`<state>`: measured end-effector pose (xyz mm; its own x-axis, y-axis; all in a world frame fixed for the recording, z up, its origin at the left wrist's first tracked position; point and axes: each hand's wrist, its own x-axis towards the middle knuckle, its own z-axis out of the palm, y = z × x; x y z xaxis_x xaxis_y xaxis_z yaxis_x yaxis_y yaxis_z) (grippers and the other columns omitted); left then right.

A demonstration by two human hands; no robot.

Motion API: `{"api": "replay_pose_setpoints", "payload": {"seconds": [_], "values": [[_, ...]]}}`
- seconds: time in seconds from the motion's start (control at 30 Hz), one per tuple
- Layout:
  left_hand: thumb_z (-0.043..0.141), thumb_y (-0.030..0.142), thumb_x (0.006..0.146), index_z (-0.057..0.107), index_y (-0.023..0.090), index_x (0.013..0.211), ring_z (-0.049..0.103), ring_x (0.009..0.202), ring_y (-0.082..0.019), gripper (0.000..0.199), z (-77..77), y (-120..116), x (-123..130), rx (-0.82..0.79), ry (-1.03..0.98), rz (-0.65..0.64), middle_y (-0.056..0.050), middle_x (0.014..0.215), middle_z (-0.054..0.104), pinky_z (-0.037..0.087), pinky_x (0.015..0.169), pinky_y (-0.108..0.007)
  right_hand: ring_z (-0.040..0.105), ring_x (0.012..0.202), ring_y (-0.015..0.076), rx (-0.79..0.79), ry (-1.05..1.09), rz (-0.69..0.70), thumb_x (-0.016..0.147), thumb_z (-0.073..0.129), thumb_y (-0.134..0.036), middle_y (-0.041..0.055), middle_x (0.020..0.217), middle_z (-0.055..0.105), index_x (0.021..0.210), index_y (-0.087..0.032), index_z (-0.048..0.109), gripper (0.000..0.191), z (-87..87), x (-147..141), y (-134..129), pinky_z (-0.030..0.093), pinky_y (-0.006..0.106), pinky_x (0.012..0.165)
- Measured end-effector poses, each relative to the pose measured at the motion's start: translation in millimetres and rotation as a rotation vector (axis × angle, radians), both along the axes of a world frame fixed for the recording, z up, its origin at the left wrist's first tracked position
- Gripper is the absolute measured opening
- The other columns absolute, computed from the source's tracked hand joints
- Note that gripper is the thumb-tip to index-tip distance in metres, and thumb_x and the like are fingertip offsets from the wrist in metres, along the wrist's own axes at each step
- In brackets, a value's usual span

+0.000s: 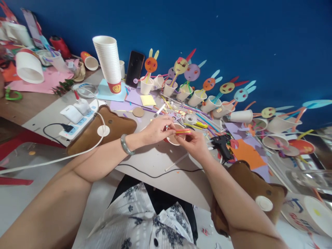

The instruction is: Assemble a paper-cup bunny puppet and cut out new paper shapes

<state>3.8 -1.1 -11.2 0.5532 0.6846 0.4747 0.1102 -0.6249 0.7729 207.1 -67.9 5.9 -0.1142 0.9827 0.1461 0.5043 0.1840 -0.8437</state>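
Note:
Pink and yellow strips [183, 131] are pinched between my two hands, over the mouth of a paper cup [176, 139] on the table. My left hand [160, 130] has thumb and fingers closed on the left end of the strips, and a bangle circles that wrist. The right end is held by the closed fingers of my right hand [195, 142]. Both hands partly hide the cup. To the right of my right hand lies a black glue gun [222, 147]. A roll of tape [191, 119] rests just behind the hands.
Cups with paper rabbit faces [151, 65] line the blue wall. A tall cup stack [107, 58] and a phone [135, 68] stand at the back left. A power strip [79, 122] and brown cushion [111, 126] lie left. A black cable [153, 177] crosses the front.

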Motion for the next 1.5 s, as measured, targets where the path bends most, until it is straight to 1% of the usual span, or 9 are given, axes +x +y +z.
{"api": "replay_pose_setpoints", "payload": {"seconds": [0.3, 0.4, 0.47, 0.57, 0.77, 0.9, 1.13, 1.27, 1.5], "values": [[0.067, 0.024, 0.096, 0.070, 0.018, 0.088, 0.070, 0.116, -0.025, 0.011, -2.2, 0, -1, 0.106, 0.021, 0.025, -0.013, 0.119, 0.071, 0.058, 0.107, -0.046, 0.031, 0.054, 0.0090, 0.104, -0.020, 0.019, 0.086, 0.067, -0.037, -0.0050, 0.056, 0.042, 0.063, -0.021, 0.056, 0.030, 0.9, -2, 1, 0.031, 0.027, 0.054], [0.072, 0.031, 0.093, 0.070, 0.018, 0.091, 0.068, 0.125, -0.029, 0.013, -3.9, -3, 0, 0.152, 0.071, 0.023, -0.015, 0.127, 0.070, 0.056, 0.110, -0.049, 0.037, 0.053, 0.0100, 0.097, -0.035, 0.024, 0.085, 0.069, -0.040, -0.0035, 0.057, 0.050, 0.072, -0.020, 0.069, 0.024, -2.1, -2, 0, 0.032, 0.026, 0.053], [0.081, 0.043, 0.088, 0.071, 0.019, 0.100, 0.065, 0.131, -0.033, 0.029, -4.3, -6, 0, 0.192, 0.105, 0.029, -0.016, 0.130, 0.070, 0.055, 0.112, -0.051, 0.046, 0.056, 0.0121, 0.116, -0.054, 0.055, 0.083, 0.071, -0.040, -0.0005, 0.063, 0.061, 0.082, -0.019, 0.076, 0.022, -4.3, -3, -2, 0.036, 0.027, 0.055], [0.081, 0.053, 0.089, 0.073, 0.020, 0.109, 0.065, 0.133, -0.033, 0.039, -2.7, -12, -1, 0.264, 0.122, 0.055, -0.016, 0.133, 0.070, 0.052, 0.113, -0.051, 0.054, 0.060, 0.0141, 0.168, -0.112, 0.088, 0.084, 0.068, -0.035, 0.0023, 0.067, 0.067, 0.077, -0.018, 0.073, 0.019, -5.3, -7, -6, 0.040, 0.028, 0.059], [0.071, 0.043, 0.099, 0.075, 0.021, 0.100, 0.069, 0.124, -0.029, 0.023, 10.0, -18, -6, 0.540, 0.248, 0.099, -0.013, 0.134, 0.073, 0.046, 0.114, -0.052, 0.056, 0.060, 0.0150, 0.181, -0.151, 0.096, 0.084, 0.066, -0.031, 0.0030, 0.068, 0.069, 0.080, -0.018, 0.072, 0.015, -0.7, -14, -11, 0.040, 0.027, 0.059], [0.066, 0.031, 0.102, 0.072, 0.019, 0.095, 0.071, 0.117, -0.026, 0.015, 13.8, -19, -7, 0.613, 0.264, 0.099, -0.011, 0.123, 0.077, 0.049, 0.107, -0.046, 0.053, 0.060, 0.0141, 0.176, -0.128, 0.074, 0.085, 0.064, -0.029, 0.0022, 0.066, 0.067, 0.076, -0.018, 0.069, 0.015, -1.5, -15, -10, 0.040, 0.026, 0.060], [0.078, 0.028, 0.088, 0.064, 0.020, 0.083, 0.071, 0.103, -0.024, 0.017, 13.0, -15, -4, 0.400, 0.203, 0.056, -0.008, 0.108, 0.077, 0.053, 0.096, -0.039, 0.055, 0.063, 0.0150, 0.170, -0.085, 0.087, 0.086, 0.067, -0.032, 0.0029, 0.073, 0.071, 0.089, -0.019, 0.075, 0.016, -7.1, -13, -8, 0.042, 0.028, 0.062], [0.075, 0.035, 0.093, 0.060, 0.020, 0.081, 0.069, 0.096, -0.022, 0.024, 12.3, -12, -4, 0.243, 0.110, 0.047, -0.007, 0.098, 0.073, 0.054, 0.086, -0.035, 0.052, 0.064, 0.0147, 0.151, -0.062, 0.056, 0.092, 0.067, -0.043, 0.0029, 0.072, 0.067, 0.086, -0.019, 0.074, 0.025, -8.5, -12, -6, 0.043, 0.029, 0.062], [0.067, 0.048, 0.095, 0.060, 0.020, 0.086, 0.061, 0.077, -0.016, 0.030, 1.0, -3, -2, 0.103, -0.036, 0.153, -0.003, 0.084, 0.068, 0.049, 0.073, -0.031, 0.054, 0.056, 0.0162, 0.071, 0.098, 0.007, 0.100, 0.060, -0.068, -0.0009, 0.062, 0.058, 0.108, -0.023, 0.077, 0.049, -11.2, -7, -5, 0.047, 0.032, 0.059]]}}
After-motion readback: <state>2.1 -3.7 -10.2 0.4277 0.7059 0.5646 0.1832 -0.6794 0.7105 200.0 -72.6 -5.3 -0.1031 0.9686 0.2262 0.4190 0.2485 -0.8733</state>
